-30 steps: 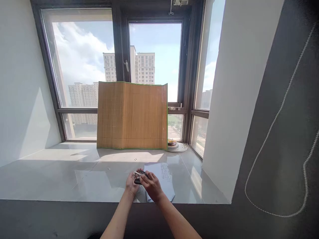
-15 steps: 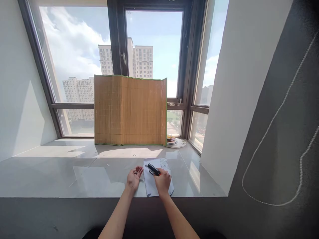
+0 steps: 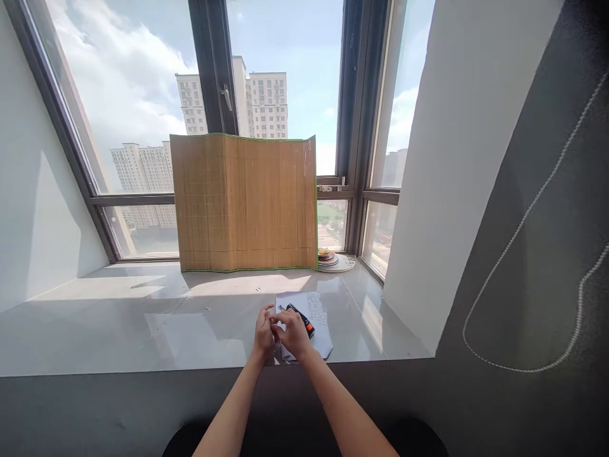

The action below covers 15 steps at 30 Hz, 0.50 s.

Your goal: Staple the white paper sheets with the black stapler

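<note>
My left hand (image 3: 263, 331) is cupped near the front of the sill, palm turned towards the right, its fingers partly curled. My right hand (image 3: 294, 335) reaches over to it, with thumb and fingertips pinched together against the left fingers. Whatever lies between the fingertips is too small to make out. Just beyond the right hand, a black stapler (image 3: 304, 322) with an orange part lies at a slant, partly hidden by that hand. Under it are folded white sheets of paper (image 3: 321, 343), with rows of handwriting on the right side.
A bamboo mat (image 3: 247, 209) stands upright against the window. Stacked plates (image 3: 337, 261) sit by its right edge. Tiny pale bits (image 3: 258, 289) lie on the glossy windowsill (image 3: 114, 324). A beaded cord (image 3: 516, 238) hangs at the right.
My right hand has let go of the stapler, which now lies on the paper. It has moved left to meet my left hand. The view has shifted slightly.
</note>
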{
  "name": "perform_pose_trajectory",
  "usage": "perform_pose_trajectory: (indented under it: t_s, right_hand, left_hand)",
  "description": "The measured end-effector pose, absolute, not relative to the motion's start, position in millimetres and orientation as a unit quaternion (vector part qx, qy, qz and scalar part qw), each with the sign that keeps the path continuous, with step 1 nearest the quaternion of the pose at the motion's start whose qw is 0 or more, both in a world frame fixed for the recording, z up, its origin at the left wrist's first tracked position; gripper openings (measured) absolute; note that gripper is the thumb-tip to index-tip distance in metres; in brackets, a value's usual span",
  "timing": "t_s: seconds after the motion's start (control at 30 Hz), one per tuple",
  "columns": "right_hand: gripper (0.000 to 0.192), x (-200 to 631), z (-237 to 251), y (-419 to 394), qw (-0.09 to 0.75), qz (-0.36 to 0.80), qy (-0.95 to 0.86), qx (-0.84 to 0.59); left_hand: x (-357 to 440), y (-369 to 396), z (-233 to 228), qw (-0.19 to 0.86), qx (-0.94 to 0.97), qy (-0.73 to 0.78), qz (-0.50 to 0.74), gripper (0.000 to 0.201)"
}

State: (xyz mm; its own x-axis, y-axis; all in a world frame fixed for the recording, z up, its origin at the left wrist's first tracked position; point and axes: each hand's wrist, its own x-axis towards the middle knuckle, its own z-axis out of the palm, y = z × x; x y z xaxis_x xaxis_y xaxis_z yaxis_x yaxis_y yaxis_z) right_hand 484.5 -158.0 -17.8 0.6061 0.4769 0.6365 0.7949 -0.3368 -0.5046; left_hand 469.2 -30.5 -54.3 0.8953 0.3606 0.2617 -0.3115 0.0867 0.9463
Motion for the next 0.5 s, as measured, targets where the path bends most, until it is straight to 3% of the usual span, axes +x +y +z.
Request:
perform_pose_trajectory:
  t_s: [0.2,0.4,0.5]
  right_hand:
    - [0.030,492,-25,-151,0.424,-0.190,-0.360,-0.809]
    - [0.019,487,-22,-149,0.376,-0.196,-0.383,-0.820]
    - [0.018,498,-15,-162,0.410,-0.219,-0.376,-0.802]
  left_hand:
    - [469,-31,-50,0.734,0.637,0.002,0.234,0.061]
    - [464,-37,-47,0.738,0.632,-0.016,0.235,0.068]
    - [462,-37,-45,0.752,0.621,0.005,0.221,0.065]
